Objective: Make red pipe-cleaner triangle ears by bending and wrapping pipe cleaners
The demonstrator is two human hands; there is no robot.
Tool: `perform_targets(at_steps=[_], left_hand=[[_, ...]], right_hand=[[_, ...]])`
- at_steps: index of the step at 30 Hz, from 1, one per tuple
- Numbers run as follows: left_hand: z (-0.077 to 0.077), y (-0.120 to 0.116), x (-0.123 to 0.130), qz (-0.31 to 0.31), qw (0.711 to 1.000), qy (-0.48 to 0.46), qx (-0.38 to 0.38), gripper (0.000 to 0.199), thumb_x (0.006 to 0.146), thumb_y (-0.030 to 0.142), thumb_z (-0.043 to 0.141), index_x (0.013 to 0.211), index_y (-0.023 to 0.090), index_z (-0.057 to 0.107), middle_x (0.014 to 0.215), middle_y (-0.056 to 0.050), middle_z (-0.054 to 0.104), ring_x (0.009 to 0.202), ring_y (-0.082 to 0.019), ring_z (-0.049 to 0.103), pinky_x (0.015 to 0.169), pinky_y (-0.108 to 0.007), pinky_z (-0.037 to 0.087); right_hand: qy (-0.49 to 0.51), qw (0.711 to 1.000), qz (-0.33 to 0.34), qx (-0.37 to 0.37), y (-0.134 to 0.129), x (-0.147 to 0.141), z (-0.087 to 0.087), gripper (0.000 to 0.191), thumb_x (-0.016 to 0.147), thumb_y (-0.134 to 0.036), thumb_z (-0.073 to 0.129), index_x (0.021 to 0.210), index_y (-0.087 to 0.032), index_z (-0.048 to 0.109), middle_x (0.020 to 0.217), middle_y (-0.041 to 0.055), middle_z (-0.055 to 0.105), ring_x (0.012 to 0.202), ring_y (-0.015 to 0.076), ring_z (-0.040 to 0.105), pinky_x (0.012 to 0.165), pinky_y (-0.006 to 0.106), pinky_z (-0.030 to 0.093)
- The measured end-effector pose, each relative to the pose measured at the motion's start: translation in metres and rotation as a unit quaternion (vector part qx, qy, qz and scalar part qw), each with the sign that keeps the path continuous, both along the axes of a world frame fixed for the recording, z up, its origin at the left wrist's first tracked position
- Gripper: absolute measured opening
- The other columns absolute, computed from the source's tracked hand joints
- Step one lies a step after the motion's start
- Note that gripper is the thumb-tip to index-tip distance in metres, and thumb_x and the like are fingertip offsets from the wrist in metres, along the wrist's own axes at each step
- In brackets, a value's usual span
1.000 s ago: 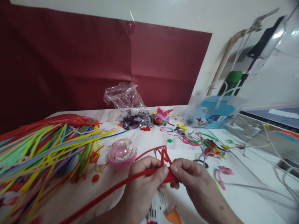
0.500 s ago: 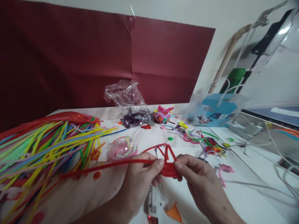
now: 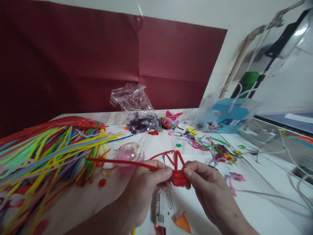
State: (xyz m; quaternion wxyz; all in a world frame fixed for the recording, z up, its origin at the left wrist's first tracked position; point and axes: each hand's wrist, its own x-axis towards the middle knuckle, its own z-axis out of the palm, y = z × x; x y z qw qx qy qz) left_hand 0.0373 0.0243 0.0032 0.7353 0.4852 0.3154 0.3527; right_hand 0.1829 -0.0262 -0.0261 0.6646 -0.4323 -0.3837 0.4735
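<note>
Between my two hands is a red pipe cleaner piece point(image 3: 180, 178), wound into a compact block with bent loops standing up from its top. My left hand point(image 3: 149, 181) is closed, pinching the block's left side by thumb and fingers. A long red strand point(image 3: 117, 161) runs out leftward from that hand. My right hand point(image 3: 207, 182) is closed too, its thumb and fingers gripping the right edge of the block. Below the hands lie a white glue gun point(image 3: 160, 205) and an orange triangular piece point(image 3: 183, 223).
Many coloured pipe cleaners point(image 3: 56, 153) are heaped at the left. A clear pink-tinted ball point(image 3: 129, 154), a plastic bag point(image 3: 137, 104) with dark contents and a pink decorated figure point(image 3: 171, 120) stand behind. Right are tangled pipe cleaners point(image 3: 210, 145), a blue-and-clear bag point(image 3: 225, 114) and white cables point(image 3: 290, 163).
The long red strand has swung upward at its free left end and now looks shorter. Both hands keep their hold on the wound piece, nearly in place.
</note>
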Motion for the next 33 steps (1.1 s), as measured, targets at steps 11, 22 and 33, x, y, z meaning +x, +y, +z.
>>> perform_targets(at_steps=[11,22,33], left_hand=[[0.004,-0.007,0.003,0.030,0.982,0.110,0.148,0.015,0.072,0.023,0.059,0.062,0.016,0.067,0.052,0.001,0.058,0.052,-0.010,0.049,0.052,-0.020,0.037],[-0.005,-0.012,0.004,0.059,0.916,0.170,0.357,0.021,0.080,0.024,0.052,0.082,0.016,0.071,0.077,-0.007,0.063,0.072,-0.018,0.060,0.062,-0.025,0.044],[0.000,-0.013,0.002,0.051,0.905,0.152,0.395,0.024,0.082,0.019,0.048,0.073,0.016,0.070,0.070,-0.006,0.060,0.066,-0.017,0.058,0.061,-0.025,0.042]], right_hand=[[-0.055,0.995,-0.076,0.018,0.001,-0.006,-0.004,0.022,0.066,-0.033,0.075,0.063,-0.017,0.061,0.053,-0.0028,0.057,0.051,0.0102,0.049,0.050,0.020,0.040],[-0.199,0.978,-0.051,0.025,-0.005,-0.009,0.002,0.016,0.073,-0.033,0.067,0.071,-0.017,0.066,0.069,0.0038,0.064,0.066,0.0187,0.056,0.060,0.027,0.044],[-0.157,0.987,-0.015,0.024,-0.006,-0.009,0.002,0.017,0.072,-0.032,0.068,0.064,-0.017,0.063,0.064,0.0021,0.058,0.068,0.0188,0.054,0.060,0.027,0.043]])
